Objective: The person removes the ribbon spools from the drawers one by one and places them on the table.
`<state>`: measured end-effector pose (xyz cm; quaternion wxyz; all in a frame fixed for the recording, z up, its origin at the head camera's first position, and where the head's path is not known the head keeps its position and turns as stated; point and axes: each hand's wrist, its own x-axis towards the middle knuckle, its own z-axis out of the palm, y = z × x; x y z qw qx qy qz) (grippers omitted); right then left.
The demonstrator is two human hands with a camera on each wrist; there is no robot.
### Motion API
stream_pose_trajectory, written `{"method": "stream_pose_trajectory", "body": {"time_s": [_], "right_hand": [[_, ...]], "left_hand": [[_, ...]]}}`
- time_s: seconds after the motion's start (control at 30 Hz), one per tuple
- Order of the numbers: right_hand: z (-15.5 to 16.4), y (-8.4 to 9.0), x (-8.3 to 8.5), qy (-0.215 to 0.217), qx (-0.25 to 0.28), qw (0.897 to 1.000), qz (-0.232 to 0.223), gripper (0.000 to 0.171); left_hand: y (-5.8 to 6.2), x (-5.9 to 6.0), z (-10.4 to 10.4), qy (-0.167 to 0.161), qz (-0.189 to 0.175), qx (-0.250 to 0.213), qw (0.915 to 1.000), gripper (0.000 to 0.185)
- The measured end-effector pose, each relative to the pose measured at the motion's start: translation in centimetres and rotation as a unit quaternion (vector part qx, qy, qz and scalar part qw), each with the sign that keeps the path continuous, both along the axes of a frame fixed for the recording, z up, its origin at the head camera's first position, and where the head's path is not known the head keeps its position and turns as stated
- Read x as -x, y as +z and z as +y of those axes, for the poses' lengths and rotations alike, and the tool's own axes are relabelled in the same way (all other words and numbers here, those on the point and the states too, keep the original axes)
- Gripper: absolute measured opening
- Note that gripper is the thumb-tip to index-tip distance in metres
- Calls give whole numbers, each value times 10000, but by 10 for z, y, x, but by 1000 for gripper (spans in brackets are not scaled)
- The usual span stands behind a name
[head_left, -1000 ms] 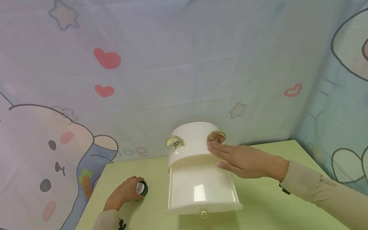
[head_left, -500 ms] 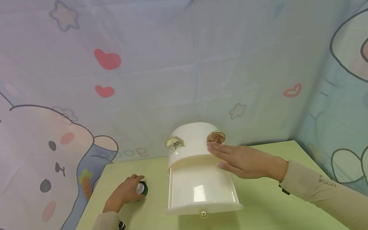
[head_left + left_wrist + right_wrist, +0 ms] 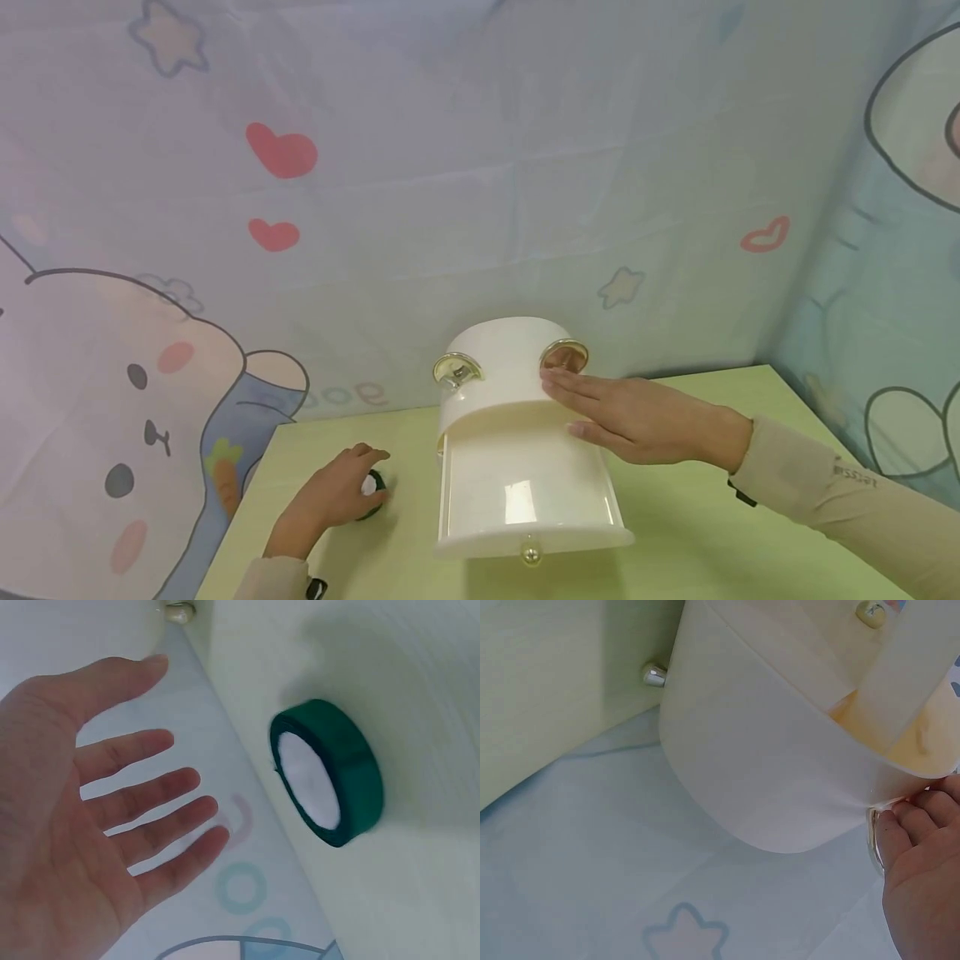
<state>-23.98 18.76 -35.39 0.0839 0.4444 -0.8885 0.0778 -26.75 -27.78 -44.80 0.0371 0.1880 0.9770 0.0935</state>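
Two hands at work: I see my right hand (image 3: pixel 637 417), fingers straight, pressing the white box (image 3: pixel 517 442); left of the box, my left hand (image 3: pixel 330 496) hovers spread over the green tape roll (image 3: pixel 328 771) on the surface (image 3: pixel 712 533).

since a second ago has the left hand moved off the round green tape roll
Yes. The left hand has opened and lifted, fingers now spread above the green tape roll, reaching slightly toward the white plastic drawer box, which stayed put.
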Motion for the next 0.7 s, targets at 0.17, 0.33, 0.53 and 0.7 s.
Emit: {"method": "stream_pose_trajectory", "body": {"time_s": [0.17, 0.33, 0.53, 0.7], "right_hand": [[0, 0, -1, 27, 16, 10000, 58, 59], [-1, 1, -1, -1, -20, 10000, 18, 59], [-1, 0, -1, 64, 1, 9998, 176, 59], [0, -1, 0, 39, 46, 9997, 234, 58]], "left_hand": [[11, -8, 9, -144, 181, -126, 9997, 36], [23, -17, 16, -471, 317, -582, 9967, 18], [35, -35, 24, -709, 142, -1296, 9889, 18], [43, -51, 32, -861, 325, -1714, 9809, 23]]}}
